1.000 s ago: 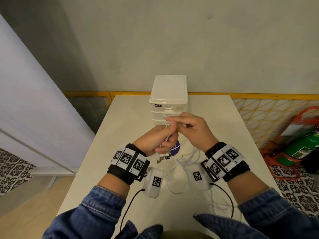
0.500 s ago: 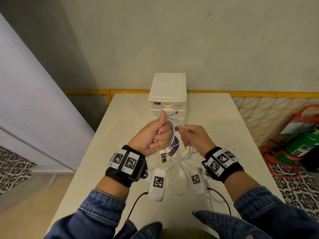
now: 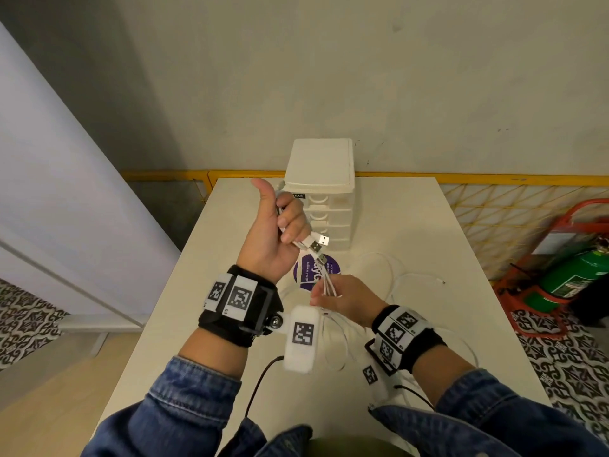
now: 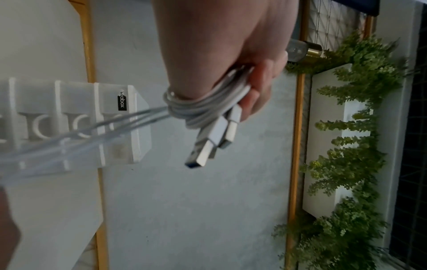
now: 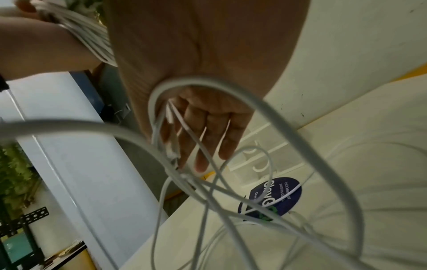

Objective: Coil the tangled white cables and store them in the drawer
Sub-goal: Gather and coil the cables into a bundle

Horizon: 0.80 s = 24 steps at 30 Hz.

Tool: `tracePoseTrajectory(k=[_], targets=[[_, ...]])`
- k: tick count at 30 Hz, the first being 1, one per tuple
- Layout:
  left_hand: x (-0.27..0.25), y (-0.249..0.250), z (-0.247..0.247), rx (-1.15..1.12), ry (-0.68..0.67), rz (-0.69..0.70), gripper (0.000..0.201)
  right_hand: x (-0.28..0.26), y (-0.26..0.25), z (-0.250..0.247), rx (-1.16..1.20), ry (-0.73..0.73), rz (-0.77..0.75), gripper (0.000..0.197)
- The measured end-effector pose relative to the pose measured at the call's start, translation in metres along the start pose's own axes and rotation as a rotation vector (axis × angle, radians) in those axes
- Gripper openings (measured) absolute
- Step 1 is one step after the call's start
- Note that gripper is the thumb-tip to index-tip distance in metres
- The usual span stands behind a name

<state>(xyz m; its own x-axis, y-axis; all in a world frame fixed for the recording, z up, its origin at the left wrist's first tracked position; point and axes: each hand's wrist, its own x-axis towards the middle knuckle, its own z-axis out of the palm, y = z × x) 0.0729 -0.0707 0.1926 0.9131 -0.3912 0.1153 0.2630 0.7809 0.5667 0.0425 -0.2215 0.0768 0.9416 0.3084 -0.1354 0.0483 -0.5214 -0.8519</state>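
My left hand (image 3: 280, 225) is raised in front of the white drawer unit (image 3: 321, 199), thumb up, its fingers curled round a wound bundle of white cables (image 3: 304, 240). USB plugs (image 3: 319, 244) stick out of the fist, and the left wrist view shows the coil (image 4: 203, 104) wrapped round the fingers. Below it, my right hand (image 3: 342, 298) holds the strands that run down from the bundle. In the right wrist view those strands (image 5: 196, 138) pass between its fingers (image 5: 221, 127). The rest of the cable (image 3: 405, 278) lies in loose loops on the table. The drawers all look closed.
A round purple sticker (image 3: 313, 273) lies on the cream table (image 3: 428, 225) in front of the drawer unit. The table's left edge drops to the floor beside a white panel. A green fire extinguisher (image 3: 573, 275) in a red stand is on the floor to the right.
My left hand has lifted and swung left with the wound bundle, thumb now up. My right hand has dropped toward me, drawing the strands out below the bundle.
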Motion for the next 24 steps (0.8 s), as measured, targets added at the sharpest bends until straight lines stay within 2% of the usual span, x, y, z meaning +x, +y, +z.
tracePoseTrajectory(k=[7, 12, 17, 19, 21, 24], targets=[[0.004, -0.001, -0.010, 0.122, 0.352, 0.261, 0.044, -0.003, -0.002, 0.007, 0.007, -0.194, 0.010, 0.026], [0.004, -0.002, -0.023, 0.334, 0.492, 0.356, 0.044, -0.003, -0.008, 0.004, -0.053, -0.198, -0.037, 0.036], [0.004, -0.009, -0.031, 0.792, 0.492, 0.358, 0.036, -0.009, -0.023, -0.007, -0.013, -0.138, -0.107, 0.032], [0.004, -0.014, -0.035, 1.068, 0.434, 0.332, 0.041, -0.011, -0.030, -0.010, -0.011, -0.136, -0.147, 0.033], [0.005, -0.021, -0.041, 1.377, 0.323, 0.242, 0.051, -0.010, -0.034, -0.013, -0.020, -0.135, -0.166, 0.034], [0.004, -0.029, -0.047, 1.743, 0.161, 0.026, 0.063, -0.011, -0.039, -0.026, -0.055, -0.115, -0.165, 0.029]])
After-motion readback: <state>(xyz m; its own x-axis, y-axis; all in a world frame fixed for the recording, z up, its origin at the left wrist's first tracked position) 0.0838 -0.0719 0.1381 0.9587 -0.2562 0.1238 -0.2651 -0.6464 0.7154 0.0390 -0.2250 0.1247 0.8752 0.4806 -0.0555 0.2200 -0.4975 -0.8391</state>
